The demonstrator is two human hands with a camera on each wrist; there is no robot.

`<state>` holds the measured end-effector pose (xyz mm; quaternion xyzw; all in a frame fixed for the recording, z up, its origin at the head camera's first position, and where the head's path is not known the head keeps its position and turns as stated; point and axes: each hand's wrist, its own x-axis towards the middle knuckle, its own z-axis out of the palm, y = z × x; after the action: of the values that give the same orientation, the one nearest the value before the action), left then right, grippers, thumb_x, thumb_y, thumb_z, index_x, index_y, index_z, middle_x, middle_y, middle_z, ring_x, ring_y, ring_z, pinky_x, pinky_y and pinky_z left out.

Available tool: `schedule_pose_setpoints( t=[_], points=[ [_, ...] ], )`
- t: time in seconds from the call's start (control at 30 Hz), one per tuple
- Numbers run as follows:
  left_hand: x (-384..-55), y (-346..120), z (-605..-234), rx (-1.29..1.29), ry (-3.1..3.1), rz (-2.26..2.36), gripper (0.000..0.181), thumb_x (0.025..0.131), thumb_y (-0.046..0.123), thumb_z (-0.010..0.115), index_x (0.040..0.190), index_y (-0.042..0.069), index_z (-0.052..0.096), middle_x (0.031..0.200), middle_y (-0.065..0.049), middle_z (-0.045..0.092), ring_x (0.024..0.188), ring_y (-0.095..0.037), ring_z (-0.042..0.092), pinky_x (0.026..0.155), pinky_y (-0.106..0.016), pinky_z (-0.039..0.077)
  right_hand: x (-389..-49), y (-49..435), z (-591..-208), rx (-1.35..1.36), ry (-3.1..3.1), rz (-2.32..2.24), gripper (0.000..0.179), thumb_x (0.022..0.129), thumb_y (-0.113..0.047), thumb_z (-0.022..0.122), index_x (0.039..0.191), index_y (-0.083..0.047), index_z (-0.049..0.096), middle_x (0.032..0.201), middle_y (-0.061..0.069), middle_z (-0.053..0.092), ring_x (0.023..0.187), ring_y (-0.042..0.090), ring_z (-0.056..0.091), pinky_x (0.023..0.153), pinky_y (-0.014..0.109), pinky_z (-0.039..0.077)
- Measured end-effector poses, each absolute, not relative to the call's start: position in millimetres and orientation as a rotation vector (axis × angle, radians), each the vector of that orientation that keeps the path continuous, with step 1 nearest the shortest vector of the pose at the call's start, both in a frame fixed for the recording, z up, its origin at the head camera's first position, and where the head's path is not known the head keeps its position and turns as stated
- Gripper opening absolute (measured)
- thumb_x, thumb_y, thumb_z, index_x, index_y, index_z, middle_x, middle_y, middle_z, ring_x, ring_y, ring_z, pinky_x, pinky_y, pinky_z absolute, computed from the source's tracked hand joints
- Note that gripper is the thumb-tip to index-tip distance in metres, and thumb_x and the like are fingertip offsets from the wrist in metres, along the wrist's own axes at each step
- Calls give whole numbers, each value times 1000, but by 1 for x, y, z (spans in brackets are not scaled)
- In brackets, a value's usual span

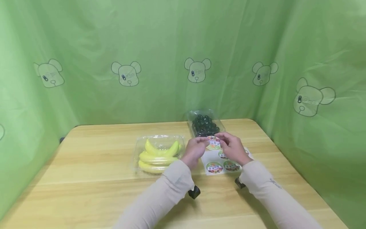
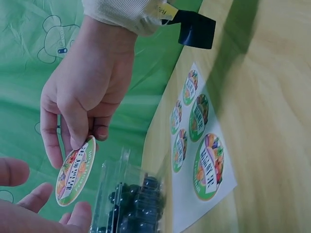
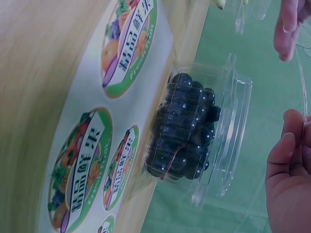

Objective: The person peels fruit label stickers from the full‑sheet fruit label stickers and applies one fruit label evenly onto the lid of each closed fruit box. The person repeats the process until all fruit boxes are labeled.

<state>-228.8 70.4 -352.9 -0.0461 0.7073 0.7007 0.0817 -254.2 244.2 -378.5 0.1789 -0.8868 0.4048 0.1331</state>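
Work slowly and close above the wooden tabletop [image 1: 85, 190]. Stay off the transparent box of bananas [image 1: 138, 151], over to the left, and avoid bumping the smaller transparent box of dark grapes [image 3: 231, 138], farther back. Leave the white sheet of round labels [image 1: 210, 156] flat on the tabletop, in front of that second box. With the right hand [image 1: 235, 149], pinching the edge of a loose round label [image 1: 214, 144], grip just firmly enough to prevent slipping. With the left hand [image 1: 195, 150], poised beside the opposite edge with fingers extended rather than curled, use only fingertips at the rim; cannot tell whether touching there. In the air between both hands, keep the label smooth and untwisted, and spare the back, presumably sticky, from needless contact.
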Motion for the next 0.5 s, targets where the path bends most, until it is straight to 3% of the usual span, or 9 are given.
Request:
schedule_pose_setpoints(
  t=[0.5],
  points=[
    [-240, 48, -346, -15, 2143, 2003, 25, 94, 0, 55, 115, 4, 68, 104, -7, 67, 95, -22, 63, 90, -35, 53, -257, 228, -372, 573, -2563, 1243, 28, 92, 8, 53, 118, 3, 61, 100, 17, 68, 73, 21, 58, 59, 24, 52]
  ],
)
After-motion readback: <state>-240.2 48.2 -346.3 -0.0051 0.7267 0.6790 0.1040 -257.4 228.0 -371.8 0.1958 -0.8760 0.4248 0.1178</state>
